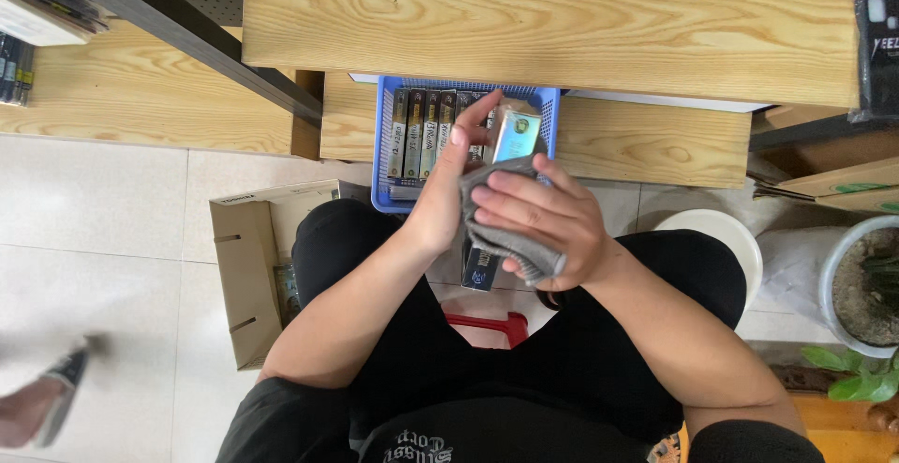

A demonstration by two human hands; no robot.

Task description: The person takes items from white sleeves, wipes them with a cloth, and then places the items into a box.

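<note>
My left hand (448, 182) holds a long, narrow box (513, 140) with a shiny blue-green face; its dark lower end (479, 274) sticks out below my hands. My right hand (543, 215) grips a grey cloth (510, 238) and presses it against the box. Both hands are above my lap, just in front of a blue plastic basket (384, 159) that holds several similar dark boxes (421, 131) standing side by side on a low wooden shelf.
A wooden shelf board (562, 23) overhangs the basket. An open cardboard box (248, 266) sits on the tiled floor at my left. A white stool (726, 234) and a potted plant (866, 285) are at the right. Another person's blurred foot (42, 402) is at the far left.
</note>
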